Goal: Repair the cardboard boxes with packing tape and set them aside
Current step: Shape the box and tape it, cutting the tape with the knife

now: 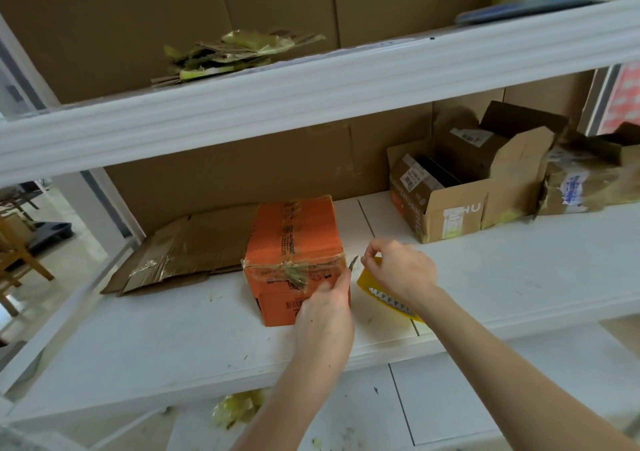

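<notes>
Hands meet at the near right corner of an orange box (294, 243), which stands on a white shelf (173, 340). The left hand (325, 307) grips that corner, thumb on the front face and fingers wrapped round the right side, beside a crumpled band of clear tape across the box's top edge. Just right of the box, the right hand (398, 270) has thumb and forefinger closed in a pinch on what appears to be a tape strip (354, 264), a thin sliver running towards the box. A yellow tape dispenser (391, 300) with saw teeth shows under that wrist. Flattened cardboard (180, 256) lies left of the box, touching its side. An open brown carton (460, 208) sits behind and right of it, well apart. Tape scraps (235, 52) lie on the shelf above the box.
</notes>
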